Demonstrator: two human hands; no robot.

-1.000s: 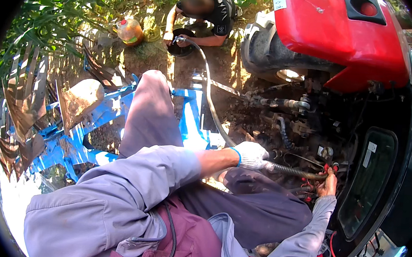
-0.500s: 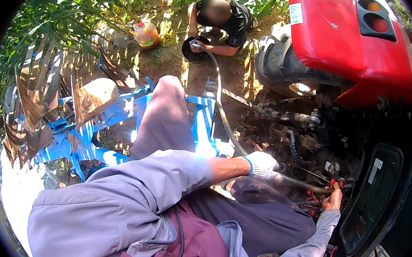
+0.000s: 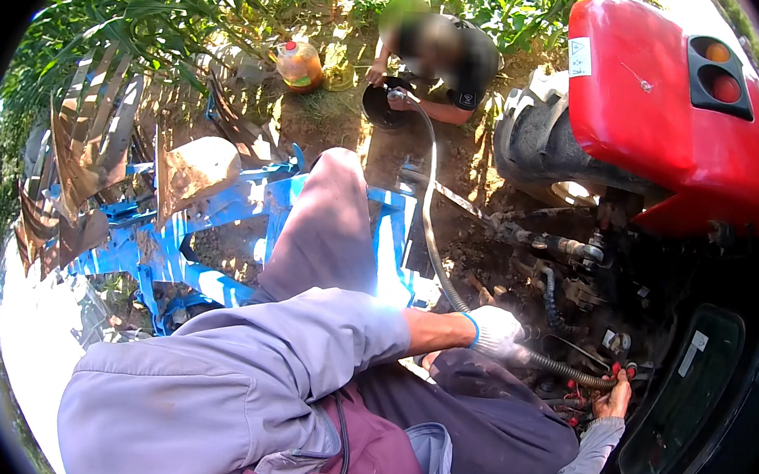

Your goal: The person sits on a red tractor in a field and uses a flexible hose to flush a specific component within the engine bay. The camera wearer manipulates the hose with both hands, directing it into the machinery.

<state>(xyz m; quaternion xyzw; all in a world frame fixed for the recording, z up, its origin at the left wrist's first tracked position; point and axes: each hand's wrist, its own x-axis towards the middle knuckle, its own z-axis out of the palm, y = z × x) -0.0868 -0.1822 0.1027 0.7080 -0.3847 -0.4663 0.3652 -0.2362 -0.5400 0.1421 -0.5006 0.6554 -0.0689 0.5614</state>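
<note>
My left hand (image 3: 499,334), in a white glove with a blue cuff, is closed around a long ribbed metal-sheathed hose (image 3: 558,365). At the hose's right end, my bare right hand (image 3: 613,400) has its fingers closed around the tip, beside small red caps (image 3: 618,369) on the tractor's rear. The fingertips are partly hidden there, so how the end meets the fittings cannot be made out. From my left hand the hose curves up to a co-worker (image 3: 454,58), who crouches and holds its far end over a black bucket (image 3: 380,106).
A red tractor fender (image 3: 633,124) with lamps overhangs a large tyre (image 3: 532,142). Linkage rods (image 3: 559,245) lie below it. A blue plough frame (image 3: 237,211) with rusty blades (image 3: 85,148) spreads left. A jug of amber liquid (image 3: 301,66) stands near corn plants (image 3: 174,2).
The whole view has shifted a little, so most things sit further right and lower. Both my hands keep their hold on the hose. The co-worker still holds the far end at the bucket.
</note>
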